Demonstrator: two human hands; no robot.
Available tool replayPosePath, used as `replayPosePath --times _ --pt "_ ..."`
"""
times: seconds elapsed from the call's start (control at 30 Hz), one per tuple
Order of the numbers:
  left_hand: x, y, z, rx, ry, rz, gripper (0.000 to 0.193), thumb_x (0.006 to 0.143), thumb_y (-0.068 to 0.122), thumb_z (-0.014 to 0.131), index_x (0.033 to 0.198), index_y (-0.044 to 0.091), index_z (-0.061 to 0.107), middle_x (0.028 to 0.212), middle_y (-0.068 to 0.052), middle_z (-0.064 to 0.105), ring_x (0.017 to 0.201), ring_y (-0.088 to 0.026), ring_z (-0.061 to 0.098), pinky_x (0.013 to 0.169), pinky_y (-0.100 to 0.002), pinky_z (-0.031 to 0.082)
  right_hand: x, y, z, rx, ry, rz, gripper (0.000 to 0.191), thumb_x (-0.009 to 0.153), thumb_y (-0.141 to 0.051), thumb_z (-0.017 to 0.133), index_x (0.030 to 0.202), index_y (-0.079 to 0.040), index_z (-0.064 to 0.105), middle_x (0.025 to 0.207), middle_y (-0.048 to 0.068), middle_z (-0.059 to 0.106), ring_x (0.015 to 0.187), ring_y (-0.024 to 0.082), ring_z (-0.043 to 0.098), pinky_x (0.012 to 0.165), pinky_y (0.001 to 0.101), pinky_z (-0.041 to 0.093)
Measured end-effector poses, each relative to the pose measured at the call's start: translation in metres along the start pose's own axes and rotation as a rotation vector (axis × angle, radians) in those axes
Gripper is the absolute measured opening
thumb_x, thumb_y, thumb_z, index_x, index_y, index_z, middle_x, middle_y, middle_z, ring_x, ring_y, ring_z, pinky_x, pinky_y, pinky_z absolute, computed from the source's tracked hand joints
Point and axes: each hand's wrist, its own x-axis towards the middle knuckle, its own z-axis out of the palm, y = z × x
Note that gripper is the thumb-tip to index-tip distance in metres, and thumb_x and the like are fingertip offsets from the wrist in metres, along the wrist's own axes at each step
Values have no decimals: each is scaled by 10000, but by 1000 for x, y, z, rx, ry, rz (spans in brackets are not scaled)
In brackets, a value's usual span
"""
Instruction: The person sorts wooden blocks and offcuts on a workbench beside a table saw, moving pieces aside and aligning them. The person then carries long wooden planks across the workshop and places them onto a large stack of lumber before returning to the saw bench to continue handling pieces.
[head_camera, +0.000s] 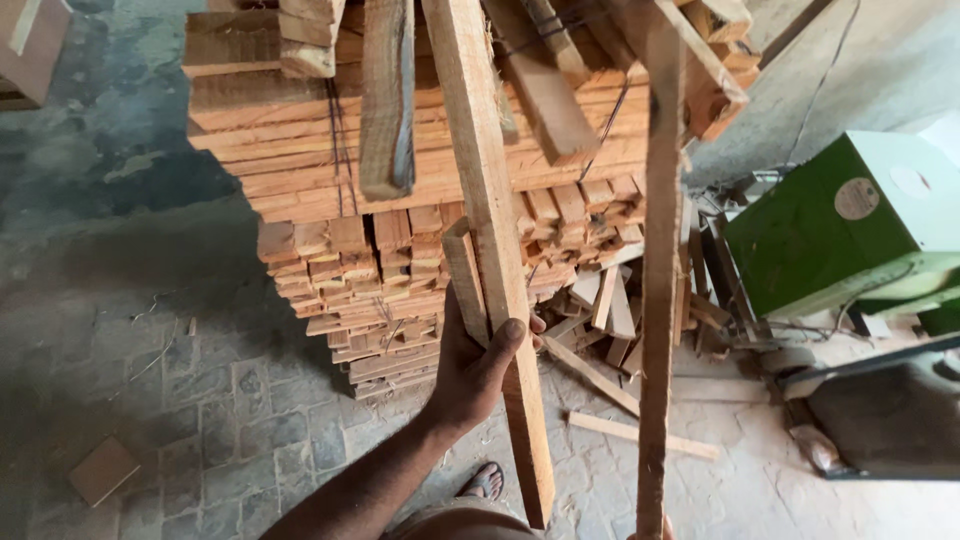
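Observation:
My left hand (472, 368) grips a long pale wooden plank (492, 210) that runs steeply from the top of the view down to near my feet. The thumb lies across its face, and a shorter wooden piece (463, 275) is pinched alongside it in the same hand. A thin, darker wooden strip (657, 300) stands upright to the right. Only a sliver of my right hand (664, 529) shows at the bottom edge, wrapped around the lower end of that strip. Both pieces of timber are in front of a tall stack of cut wooden slats (400, 190).
A green machine housing (850, 225) stands at the right, with a dark machine part (890, 415) below it. Loose offcuts (640, 432) lie on the stone-paved floor (250, 420). A small flat board (102, 468) lies at lower left. My sandalled foot (485, 482) shows below.

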Motion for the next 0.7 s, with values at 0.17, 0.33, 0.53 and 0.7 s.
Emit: replayPosePath --times 0.17,0.33,0.53,0.7 --pt "-48 29 -21 -51 -35 -17 534 1040 302 593 1445 61 342 1306 -121 589 1129 -199 670 916 -400 621 -61 -5 48 -146 101 -194 789 755 -194 842 1416 69 501 1243 219 642 1005 223 684 786 295 555" --pt "-107 65 -58 -70 35 18 589 1074 326 567 1530 83 284 1364 -120 557 1220 -170 585 1046 -356 527 -102 -47 132 -106 6 -368 748 775 -155 843 1423 58 536 1330 236 643 1146 252 675 924 320 539" --pt "-160 113 -138 10 264 56 592 1067 334 597 1489 37 308 1295 -119 574 1162 -179 597 1005 -385 545 -123 -95 208 0 -314 -460 769 767 -176 852 1439 48 553 1348 227 658 1222 263 656 1011 338 499" --pt "-180 149 -204 105 474 182 620 1047 295 626 1508 46 297 1308 -109 543 1165 -159 567 1006 -348 518 -116 -102 282 111 -536 -347 782 747 -131 884 1433 30 545 1309 207 668 1161 232 670 956 330 528"
